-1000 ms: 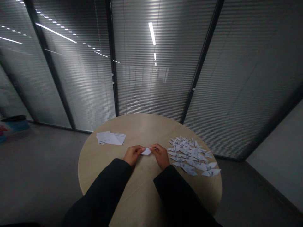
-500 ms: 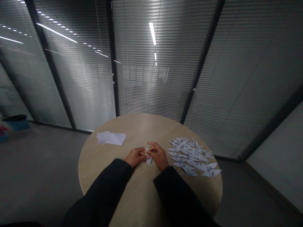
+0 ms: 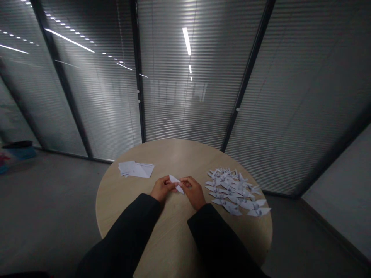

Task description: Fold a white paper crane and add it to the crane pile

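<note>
Folded white paper piece held centre of frame, pinched between fingertips of left hand and right hand, both partly closed. Judged light, soft, easily creased; hold by folded edges. Paper cranes piled right; paper sheets upper left on round wooden table.

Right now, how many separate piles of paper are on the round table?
2: a stack of paper sheets at the far left of the round wooden table, and a heap of origami cranes at its right.
</note>
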### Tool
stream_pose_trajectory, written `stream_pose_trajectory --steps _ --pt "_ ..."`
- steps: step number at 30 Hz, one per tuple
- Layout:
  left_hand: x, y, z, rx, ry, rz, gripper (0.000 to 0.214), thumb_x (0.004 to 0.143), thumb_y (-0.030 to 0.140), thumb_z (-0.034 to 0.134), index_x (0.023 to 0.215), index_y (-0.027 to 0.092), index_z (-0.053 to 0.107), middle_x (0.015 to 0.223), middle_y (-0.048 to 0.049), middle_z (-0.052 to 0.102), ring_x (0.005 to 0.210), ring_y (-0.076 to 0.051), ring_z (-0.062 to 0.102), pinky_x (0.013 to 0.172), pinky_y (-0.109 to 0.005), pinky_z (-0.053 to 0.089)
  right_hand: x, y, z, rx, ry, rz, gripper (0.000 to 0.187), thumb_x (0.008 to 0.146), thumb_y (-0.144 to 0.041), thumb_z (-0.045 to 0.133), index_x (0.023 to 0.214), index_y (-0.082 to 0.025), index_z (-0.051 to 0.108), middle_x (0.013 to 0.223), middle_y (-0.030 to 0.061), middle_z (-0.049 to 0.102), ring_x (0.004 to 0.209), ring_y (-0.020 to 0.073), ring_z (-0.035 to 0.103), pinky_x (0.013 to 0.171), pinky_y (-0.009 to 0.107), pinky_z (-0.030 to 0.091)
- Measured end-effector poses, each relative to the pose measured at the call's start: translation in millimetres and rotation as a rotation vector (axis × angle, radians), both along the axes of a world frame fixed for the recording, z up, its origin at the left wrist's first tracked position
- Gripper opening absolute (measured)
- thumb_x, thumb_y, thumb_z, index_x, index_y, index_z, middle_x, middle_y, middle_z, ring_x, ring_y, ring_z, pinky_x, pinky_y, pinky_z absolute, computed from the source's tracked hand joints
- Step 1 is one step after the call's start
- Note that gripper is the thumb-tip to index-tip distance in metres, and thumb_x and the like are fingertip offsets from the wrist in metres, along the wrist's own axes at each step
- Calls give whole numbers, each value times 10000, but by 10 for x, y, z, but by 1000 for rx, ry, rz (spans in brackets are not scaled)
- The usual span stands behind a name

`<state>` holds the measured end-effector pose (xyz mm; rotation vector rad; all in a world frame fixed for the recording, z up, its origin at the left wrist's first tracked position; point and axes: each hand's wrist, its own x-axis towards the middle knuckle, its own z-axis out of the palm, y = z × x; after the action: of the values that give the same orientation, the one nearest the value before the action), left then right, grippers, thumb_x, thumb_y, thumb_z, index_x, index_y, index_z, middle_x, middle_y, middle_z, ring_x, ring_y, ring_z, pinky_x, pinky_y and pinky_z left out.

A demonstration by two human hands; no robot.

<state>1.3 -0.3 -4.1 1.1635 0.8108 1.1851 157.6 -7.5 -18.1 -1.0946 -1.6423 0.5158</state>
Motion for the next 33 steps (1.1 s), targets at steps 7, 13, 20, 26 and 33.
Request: stream_pose_trajectory --steps 7,13,20,26,33 --pt "16 12 -31 -42 -14 0 453 465 350 868 754 115 610 636 -23 669 626 -166 655 613 -282 545 15 -18 14 128 -149 -9 97 848 -226 527 832 -200 619 839 32 635 762 160 593 729 281 478" --pt "9 36 -73 -44 53 -15 447 510 412 833 747 76 658 633 -51 679 624 -179 654 683 -321 551 -3 -63 29 271 -295 -60 104 871 -180 486 843 -205 584 821 35 594 805 173 565 750 284 458" --pt "20 11 -37 -85 -29 -51 483 498 449 830 770 80 675 661 -67 701 658 -198 675 719 -332 546 36 -79 61 400 -498 -69 145 910 -175 460 849 -195 590 835 56 600 841 202 538 787 329 435" --pt "7 6 -3 -98 -69 -44 456 521 428 826 778 78 684 724 -95 719 698 -215 687 716 -329 549 61 -87 106 457 -619 -33 228 931 -145 412 937 -191 635 854 70 622 844 206 545 788 340 452" --pt "6 -9 26 -126 -113 -6 441 524 392 847 760 53 693 713 -108 711 663 -171 669 687 -274 552 57 -100 119 502 -649 -31 233 909 -111 455 1014 -170 654 905 80 645 869 210 560 794 334 482"
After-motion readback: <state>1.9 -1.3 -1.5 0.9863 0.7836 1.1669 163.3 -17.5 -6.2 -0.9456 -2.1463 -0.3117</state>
